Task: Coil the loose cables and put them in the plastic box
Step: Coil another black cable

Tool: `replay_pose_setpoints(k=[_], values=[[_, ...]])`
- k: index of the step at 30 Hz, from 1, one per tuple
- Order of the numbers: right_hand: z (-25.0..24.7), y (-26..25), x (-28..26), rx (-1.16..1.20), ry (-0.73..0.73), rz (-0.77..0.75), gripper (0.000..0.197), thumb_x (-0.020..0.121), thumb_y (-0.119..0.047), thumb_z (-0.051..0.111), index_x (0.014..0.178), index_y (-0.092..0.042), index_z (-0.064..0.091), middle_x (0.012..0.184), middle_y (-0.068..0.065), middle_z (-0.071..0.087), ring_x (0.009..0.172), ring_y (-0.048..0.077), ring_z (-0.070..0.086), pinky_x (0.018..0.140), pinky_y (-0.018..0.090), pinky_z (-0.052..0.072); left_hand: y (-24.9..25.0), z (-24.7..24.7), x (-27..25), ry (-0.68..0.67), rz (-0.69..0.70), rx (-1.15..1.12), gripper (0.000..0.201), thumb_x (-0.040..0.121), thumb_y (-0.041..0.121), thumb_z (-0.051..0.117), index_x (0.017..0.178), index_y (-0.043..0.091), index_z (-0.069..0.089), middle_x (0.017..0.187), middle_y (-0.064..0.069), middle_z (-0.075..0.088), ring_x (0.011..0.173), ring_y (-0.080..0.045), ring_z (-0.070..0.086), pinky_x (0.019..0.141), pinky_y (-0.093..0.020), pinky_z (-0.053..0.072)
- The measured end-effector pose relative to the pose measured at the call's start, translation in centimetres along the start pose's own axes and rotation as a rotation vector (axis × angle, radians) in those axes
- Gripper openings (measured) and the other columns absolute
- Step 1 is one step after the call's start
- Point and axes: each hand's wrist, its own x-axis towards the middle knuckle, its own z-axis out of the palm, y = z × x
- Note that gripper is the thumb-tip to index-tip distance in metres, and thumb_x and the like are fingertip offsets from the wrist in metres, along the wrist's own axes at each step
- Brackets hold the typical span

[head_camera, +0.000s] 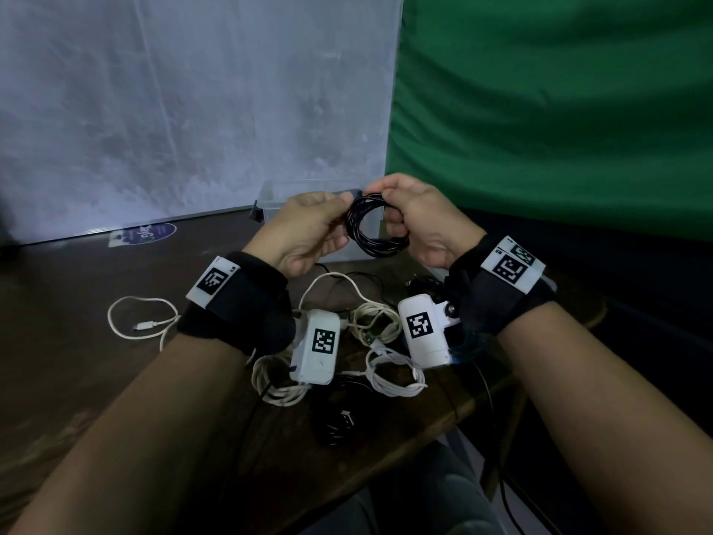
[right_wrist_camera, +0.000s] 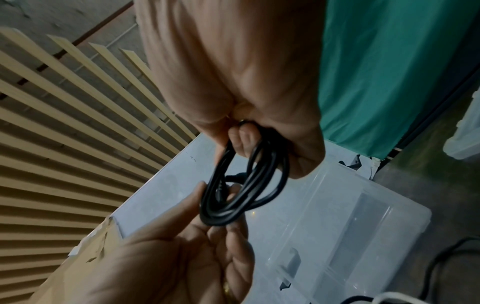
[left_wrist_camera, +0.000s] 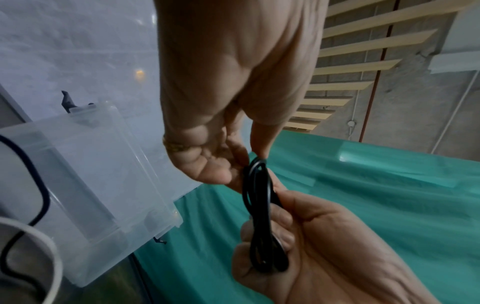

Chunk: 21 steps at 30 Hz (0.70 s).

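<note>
A black cable coil hangs in the air between both hands, just in front of the clear plastic box. My left hand pinches the coil's left side with thumb and fingers. My right hand grips the right side, fingers curled through the loops. The left wrist view shows the coil edge-on, the left fingertips at its top and the right hand wrapped round its lower part. From the right wrist, the coil shows several loops above the open box, which looks empty.
Loose white cables and one white cable lie on the dark wooden table below my wrists. Black cables and a plug lie near the front edge. A white board stands behind the box, a green cloth to the right.
</note>
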Motion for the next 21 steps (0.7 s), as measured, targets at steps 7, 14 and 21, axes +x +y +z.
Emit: replay_pose_setpoints(k=[7,14,21], values=[[0.02,-0.08,-0.4,-0.061,-0.069,0.012,0.024,0.099,-0.004,0.04,0.086,-0.015,0.056,0.061,0.0,0.034,0.045,0.002,0.028,0.042,0.015,0.023,-0.38,-0.09,0.13,0.018,0.035,0.117,0.014,0.094,0.022,0.054,0.082,0.018,0.061,0.078,-0.001,0.058,0.054,-0.005,0.043,0.048,-0.015,0.03],[0.03,0.15,-0.53,-0.075,-0.107,0.051,0.022,0.097,0.001,0.039,0.085,-0.013,0.051,0.064,0.001,0.035,0.05,0.005,0.029,0.042,0.014,0.024,-0.29,0.24,0.03,0.05,-0.014,0.16,0.012,0.093,0.026,0.057,0.087,0.016,0.061,0.071,0.003,0.065,0.058,-0.006,0.058,0.046,-0.014,0.042],[-0.45,-0.1,-0.8,-0.077,-0.175,0.032,0.023,0.095,0.004,0.044,0.09,-0.011,0.06,0.077,0.004,0.054,0.051,0.003,0.041,0.049,0.013,0.037,0.05,-0.51,-0.29,-0.07,0.043,0.369,0.014,0.088,0.022,0.063,0.1,0.017,0.068,0.078,0.003,0.064,0.068,-0.005,0.059,0.053,-0.013,0.041]])
